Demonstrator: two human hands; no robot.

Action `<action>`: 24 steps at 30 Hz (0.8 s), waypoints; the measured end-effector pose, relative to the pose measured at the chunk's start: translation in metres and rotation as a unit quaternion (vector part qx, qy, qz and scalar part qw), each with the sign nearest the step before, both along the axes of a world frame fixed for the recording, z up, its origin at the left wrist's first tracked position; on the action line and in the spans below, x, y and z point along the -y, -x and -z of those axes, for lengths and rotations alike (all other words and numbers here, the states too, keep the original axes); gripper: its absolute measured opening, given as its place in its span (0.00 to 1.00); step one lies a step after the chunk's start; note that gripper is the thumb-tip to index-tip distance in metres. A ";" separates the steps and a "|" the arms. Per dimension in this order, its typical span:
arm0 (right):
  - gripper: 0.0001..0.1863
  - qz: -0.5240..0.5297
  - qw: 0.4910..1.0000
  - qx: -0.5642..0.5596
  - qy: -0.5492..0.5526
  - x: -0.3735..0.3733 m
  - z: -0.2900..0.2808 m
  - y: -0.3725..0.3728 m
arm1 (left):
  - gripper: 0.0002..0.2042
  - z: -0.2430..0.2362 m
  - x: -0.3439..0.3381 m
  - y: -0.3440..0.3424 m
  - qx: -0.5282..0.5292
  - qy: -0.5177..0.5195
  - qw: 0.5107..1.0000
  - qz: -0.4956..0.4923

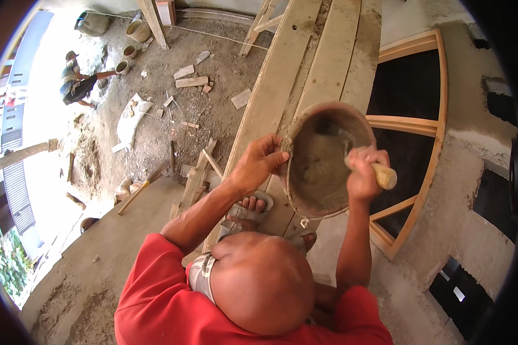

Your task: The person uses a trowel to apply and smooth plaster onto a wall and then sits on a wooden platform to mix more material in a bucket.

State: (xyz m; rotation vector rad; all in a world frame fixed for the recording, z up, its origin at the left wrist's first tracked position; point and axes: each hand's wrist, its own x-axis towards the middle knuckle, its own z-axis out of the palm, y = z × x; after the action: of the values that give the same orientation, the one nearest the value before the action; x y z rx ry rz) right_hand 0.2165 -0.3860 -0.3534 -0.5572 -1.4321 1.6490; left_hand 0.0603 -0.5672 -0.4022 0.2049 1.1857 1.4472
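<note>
A round, brown bucket (360,112) is tilted on the planks in front of me, with wet grey mortar (316,164) inside. My left hand (258,164) grips its left rim, thumb on the near side and fingers curled over the edge. In my right hand (364,172) is a trowel (385,176), my fist closed around its pale wooden handle. The trowel's metal part reaches into the bucket, and its blade is mostly hidden by the mortar and my hand. A knotted cord (305,222) hangs at the rim's near side.
Long scaffold planks (270,98) run away from me under my sandalled feet. To the right, a wooden window frame (441,86) stands against the plastered wall. Below left, rubble, a white sack (133,121) and several buckets (138,30) lie around a bending co-worker (75,80).
</note>
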 end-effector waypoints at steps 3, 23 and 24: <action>0.08 -0.076 0.996 0.035 0.013 0.009 -0.017 -0.010 | 0.11 0.001 0.001 0.004 0.012 -0.012 1.000 0.002; 0.10 0.024 0.999 -0.004 -0.032 -0.031 -0.117 -0.022 | 0.27 -0.050 -0.020 0.018 -0.581 -0.109 0.806 0.034; 0.10 0.036 0.999 -0.017 -0.033 -0.036 -0.117 -0.023 | 0.29 -0.047 -0.016 0.023 -0.554 -0.069 0.830 0.006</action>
State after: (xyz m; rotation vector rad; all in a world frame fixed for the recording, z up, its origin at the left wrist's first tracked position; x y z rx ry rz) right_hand 0.2393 -0.3498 -0.2366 -0.5365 -1.4198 1.5422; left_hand 0.0375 -0.5513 -0.3556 1.2854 1.9668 1.3897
